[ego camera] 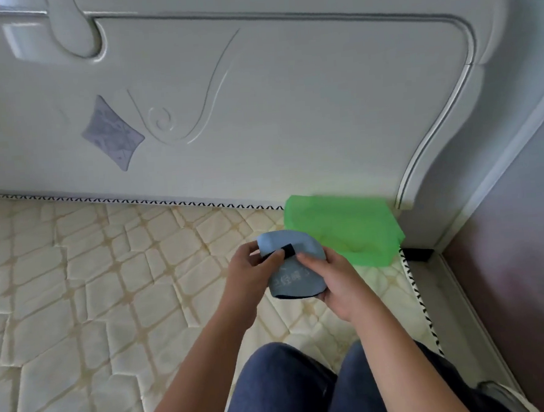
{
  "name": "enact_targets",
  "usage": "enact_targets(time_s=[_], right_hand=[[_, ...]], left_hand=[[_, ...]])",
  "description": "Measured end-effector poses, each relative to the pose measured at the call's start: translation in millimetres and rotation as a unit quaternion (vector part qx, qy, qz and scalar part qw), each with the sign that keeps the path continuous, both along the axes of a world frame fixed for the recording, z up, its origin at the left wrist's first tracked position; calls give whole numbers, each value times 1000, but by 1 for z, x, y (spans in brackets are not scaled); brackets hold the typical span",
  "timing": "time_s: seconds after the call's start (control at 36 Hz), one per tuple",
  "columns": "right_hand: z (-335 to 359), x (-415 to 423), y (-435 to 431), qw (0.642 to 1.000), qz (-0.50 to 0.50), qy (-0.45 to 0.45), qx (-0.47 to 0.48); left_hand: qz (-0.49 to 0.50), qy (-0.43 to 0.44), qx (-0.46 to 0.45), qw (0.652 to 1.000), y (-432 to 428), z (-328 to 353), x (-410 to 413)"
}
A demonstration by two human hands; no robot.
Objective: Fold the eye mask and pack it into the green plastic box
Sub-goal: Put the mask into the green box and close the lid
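Folded mask [292, 268] held above mattress [78, 281], clamped between fingers of left hand [249, 277] and right hand [336, 284], near box [345, 230]; fold judged liable to spring open if grip was eased

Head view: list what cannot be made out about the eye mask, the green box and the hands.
- Green plastic box: motion-blurred; whether it has a lid, or is open, cannot be told.
- Eye mask: its sides are covered by the left hand and right hand; the pale print on it is too blurred to read.
- Black strap: only a short piece shows past the left thumb.
- Underside of the mask: faces away from the camera.
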State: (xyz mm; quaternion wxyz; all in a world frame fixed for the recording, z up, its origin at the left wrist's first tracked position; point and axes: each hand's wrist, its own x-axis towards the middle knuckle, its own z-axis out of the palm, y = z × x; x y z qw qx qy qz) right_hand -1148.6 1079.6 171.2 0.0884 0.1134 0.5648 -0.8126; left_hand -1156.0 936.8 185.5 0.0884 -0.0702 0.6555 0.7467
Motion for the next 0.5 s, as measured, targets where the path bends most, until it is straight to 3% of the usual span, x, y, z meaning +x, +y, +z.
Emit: enact_targets(time_s=[0.17,0.5], right_hand=[[-2,1,19,998,-56,13,-8],[-8,4,41,995,-100,-1,-20]], left_hand=[[-32,-13,-18,999,21,-10,-3],[85,-25,30,996,38,-10,-7]])
